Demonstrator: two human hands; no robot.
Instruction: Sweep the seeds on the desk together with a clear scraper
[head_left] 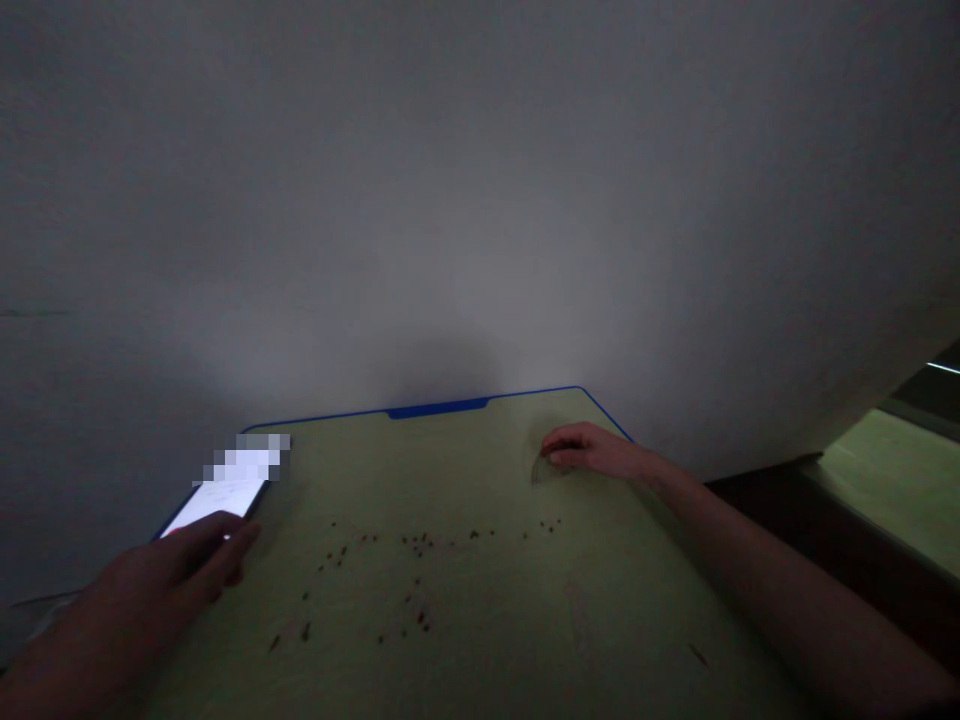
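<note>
My left hand (176, 575) is at the near end of a lit phone (225, 490) on the left of the desk. Its fingers stretch forward over the lower screen, apart from the thumb, with no held thing visible; whether they touch the glass I cannot tell. At the back right, my right hand (589, 449) is closed at the fingertips on a clear curved piece (536, 470) that looks like a protractor. Most of that piece is faint or hidden under the fingers. It is low over the desk or resting on it.
The pale green desk top (487, 480) has a blue rim and a blue strip (439, 408) at its far edge. Small dark marks or crumbs (418, 543) are scattered over its middle. A grey wall (465, 220) rises behind. Another greenish surface (892, 480) lies at far right.
</note>
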